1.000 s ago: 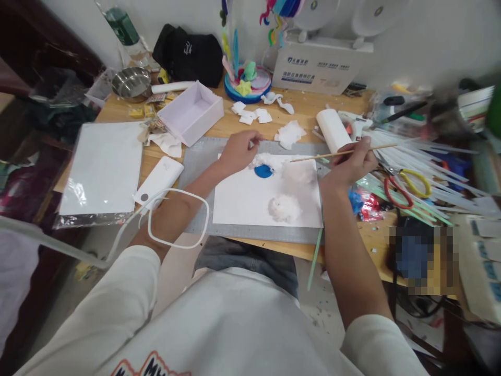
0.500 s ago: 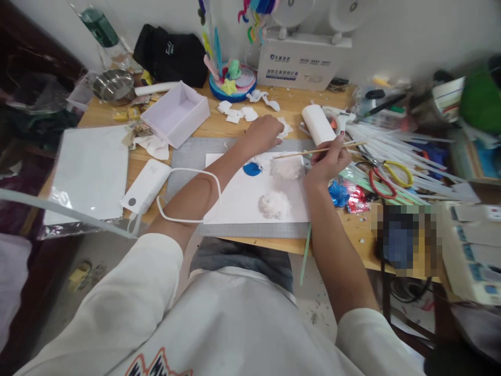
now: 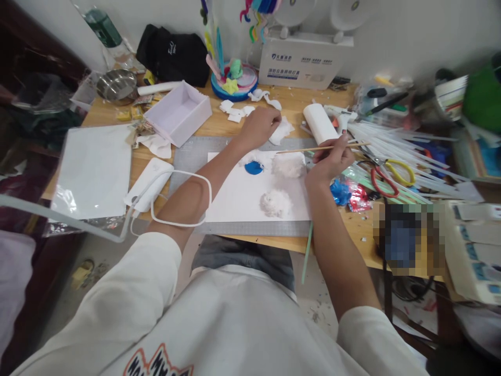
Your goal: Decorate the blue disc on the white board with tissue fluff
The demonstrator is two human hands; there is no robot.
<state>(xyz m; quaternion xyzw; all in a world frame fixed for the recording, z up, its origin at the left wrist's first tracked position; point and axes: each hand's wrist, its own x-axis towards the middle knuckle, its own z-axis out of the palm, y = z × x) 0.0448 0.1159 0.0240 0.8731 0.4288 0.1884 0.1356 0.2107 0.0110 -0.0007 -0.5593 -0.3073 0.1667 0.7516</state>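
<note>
My right hand (image 3: 332, 157) is closed around a thin wooden stick (image 3: 299, 151), whose tip points left over the white sheet (image 3: 235, 201). My left hand (image 3: 260, 128) hangs just beyond the sheet, fingers curled together; whatever they hold, if anything, is hidden. Beside those fingers lies a crumpled white tissue (image 3: 282, 131). On the sheet are a blue disc (image 3: 253, 167) edged with white material, a greyish-white patch (image 3: 289, 166) and a rough white mound (image 3: 276, 202). A grey cutting mat (image 3: 250, 228) lies beneath.
A white cable (image 3: 180, 224) loops across my left forearm from a white power bank (image 3: 151, 183). A lilac box (image 3: 178, 115) stands at back left. To the right are a white roll (image 3: 319, 122), a glue gun (image 3: 342, 116), pliers (image 3: 385, 180) and many glue sticks (image 3: 418, 156).
My left hand has drawn back to the left, off the tissue, which now shows more fully. The stick's tip has shifted slightly up, still in my right hand.
</note>
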